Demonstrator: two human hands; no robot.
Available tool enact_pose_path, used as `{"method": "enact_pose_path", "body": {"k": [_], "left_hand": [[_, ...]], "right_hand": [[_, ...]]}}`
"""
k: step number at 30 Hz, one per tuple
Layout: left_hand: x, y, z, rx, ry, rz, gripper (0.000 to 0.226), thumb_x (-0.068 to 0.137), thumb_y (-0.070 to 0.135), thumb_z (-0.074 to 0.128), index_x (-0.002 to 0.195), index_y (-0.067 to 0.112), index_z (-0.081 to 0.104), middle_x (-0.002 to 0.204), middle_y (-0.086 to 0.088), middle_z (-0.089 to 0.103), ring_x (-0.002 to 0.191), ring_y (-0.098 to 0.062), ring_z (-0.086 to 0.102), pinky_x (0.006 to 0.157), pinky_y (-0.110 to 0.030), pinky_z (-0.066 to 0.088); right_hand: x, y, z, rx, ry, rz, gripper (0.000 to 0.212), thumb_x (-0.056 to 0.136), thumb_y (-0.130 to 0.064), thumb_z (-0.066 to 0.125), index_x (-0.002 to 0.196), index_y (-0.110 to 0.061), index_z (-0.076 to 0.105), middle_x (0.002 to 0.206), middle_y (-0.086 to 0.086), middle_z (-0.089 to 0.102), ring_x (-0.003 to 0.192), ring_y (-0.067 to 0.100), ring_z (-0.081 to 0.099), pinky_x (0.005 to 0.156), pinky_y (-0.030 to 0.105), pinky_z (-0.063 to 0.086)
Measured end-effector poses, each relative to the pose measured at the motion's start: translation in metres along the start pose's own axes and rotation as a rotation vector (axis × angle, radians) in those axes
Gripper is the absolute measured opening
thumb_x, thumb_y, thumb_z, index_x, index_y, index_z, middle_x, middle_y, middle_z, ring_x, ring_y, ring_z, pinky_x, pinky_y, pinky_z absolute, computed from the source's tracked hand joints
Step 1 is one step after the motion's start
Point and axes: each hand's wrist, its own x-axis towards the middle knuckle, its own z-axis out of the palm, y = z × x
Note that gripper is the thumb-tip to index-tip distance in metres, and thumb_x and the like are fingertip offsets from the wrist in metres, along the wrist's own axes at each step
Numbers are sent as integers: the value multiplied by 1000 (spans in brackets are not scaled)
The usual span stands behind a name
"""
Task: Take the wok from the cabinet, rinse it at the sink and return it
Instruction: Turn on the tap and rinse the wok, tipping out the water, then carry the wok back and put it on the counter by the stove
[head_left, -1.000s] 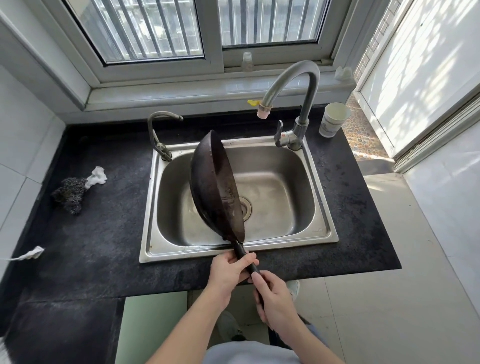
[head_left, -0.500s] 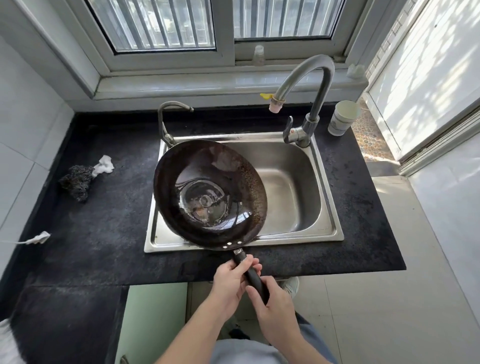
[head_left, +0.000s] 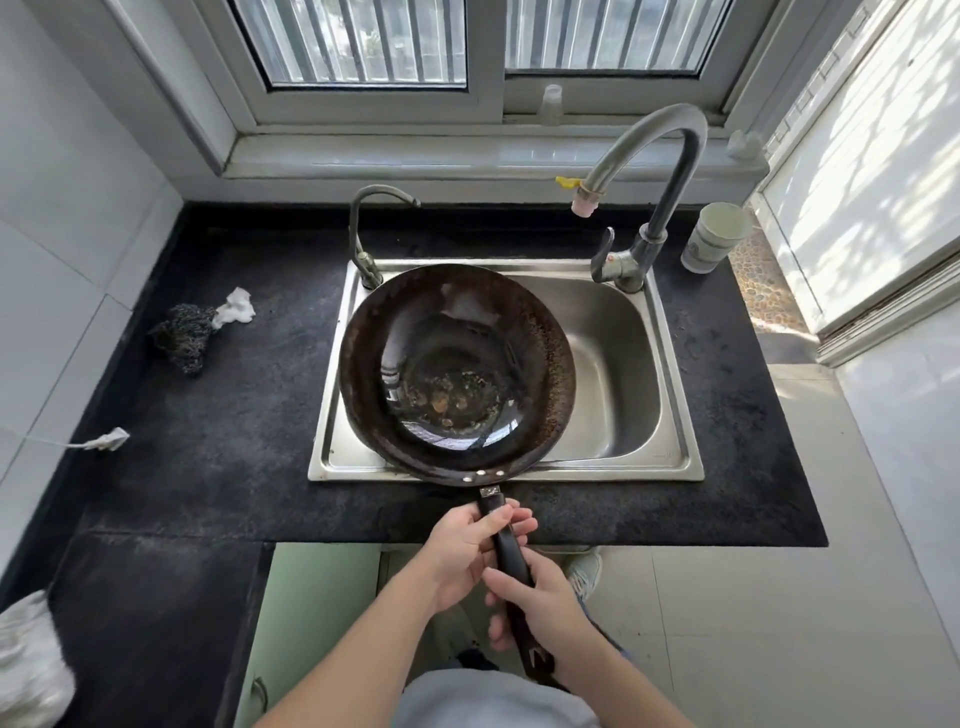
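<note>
A dark, worn wok (head_left: 457, 374) hangs level over the left part of the steel sink (head_left: 670, 462), mouth up, with a wet shine and rusty specks at its bottom. Its black handle points toward me. My left hand (head_left: 467, 551) is wrapped around the handle near the wok. My right hand (head_left: 540, 597) grips the handle further back. The tall curved tap (head_left: 649, 171) stands at the sink's back right, with no water running. A green cabinet door (head_left: 317, 613) shows below the counter edge.
A smaller tap (head_left: 363, 234) stands at the sink's back left. A paper cup (head_left: 714, 236) sits on the black counter (head_left: 208, 415) at the right. A steel scourer (head_left: 182, 332) and white scraps lie at the left. A cloth (head_left: 26, 665) lies bottom left.
The wok stood on edge over the sink a second ago; it has been turned back to level, mouth up. Both hands stayed on the handle.
</note>
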Motion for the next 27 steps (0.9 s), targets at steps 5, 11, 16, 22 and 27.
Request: {"method": "enact_pose_path", "body": {"k": [5,11,16,22,27], "left_hand": [[1,1,-3,11,-32,-7,27,98,8,55,121,-5,58,110,-15,74,103,-23,73,80,-31,59],[2,-1,1,-12,3,27,26,96,4,57,120,-7,58,115,-20,71,102,-25,73,82,-33,60],[0,-7,9,34,79,80,24,91,-1,64,113,-9,62,100,-18,73,87,-23,74,80,-32,60],[-13,-15,13,99,62,146,32,87,2,71,115,-11,61,90,-17,73,82,-22,71,80,-32,59],[-27,-24,35,41,71,224,33,87,2,70,115,-12,60,88,-16,72,80,-21,69,79,-31,57]], "right_hand": [[-1,-8,0,18,-46,33,9,95,-6,62,94,-4,53,60,4,53,39,15,43,35,23,39],[-2,-10,6,-195,66,-66,16,96,-17,63,88,-5,55,52,-1,49,37,15,41,36,24,39],[-4,-4,9,-347,166,-145,17,95,-17,63,80,-12,57,45,-5,51,34,14,46,36,23,38],[-20,-5,8,-364,182,-136,13,93,-19,65,85,-10,61,49,-3,57,37,15,50,37,24,41],[-39,-18,-10,-430,141,-170,19,90,-20,66,77,-9,59,48,2,54,37,19,49,40,28,41]]}}
